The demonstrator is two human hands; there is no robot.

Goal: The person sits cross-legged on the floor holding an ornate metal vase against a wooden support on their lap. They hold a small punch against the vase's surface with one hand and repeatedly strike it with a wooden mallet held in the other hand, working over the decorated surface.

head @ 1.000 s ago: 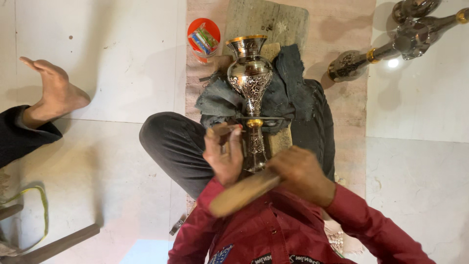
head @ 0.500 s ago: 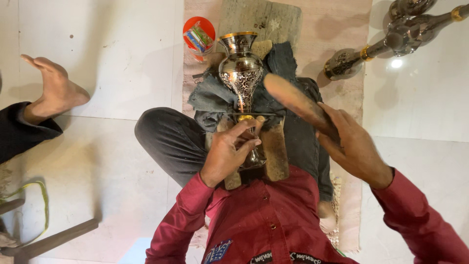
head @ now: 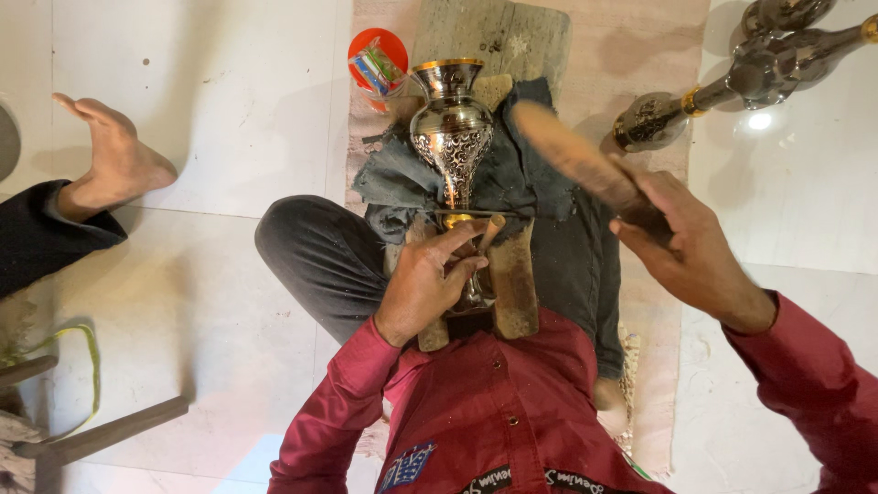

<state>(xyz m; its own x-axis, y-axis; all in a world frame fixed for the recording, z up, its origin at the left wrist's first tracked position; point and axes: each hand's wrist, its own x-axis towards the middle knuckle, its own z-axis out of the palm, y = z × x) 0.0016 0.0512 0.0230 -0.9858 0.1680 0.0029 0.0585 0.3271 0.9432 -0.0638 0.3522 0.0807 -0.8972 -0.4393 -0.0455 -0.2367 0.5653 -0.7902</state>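
Over pale floor tiles, left hand (head: pixel 425 284) fingers pinch a half-hidden punch (head: pixel 487 234); right hand (head: pixel 690 247) fingers grip a blurred mallet (head: pixel 572 157).

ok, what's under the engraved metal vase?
The vase lies on a dark cloth over the lap. The left hand covers its stem; the wooden block beside it is partly hidden.

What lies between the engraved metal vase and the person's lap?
In the head view, a dark grey cloth is bunched under the metal vase, cushioning it over the lap; the left hand grips the stem.
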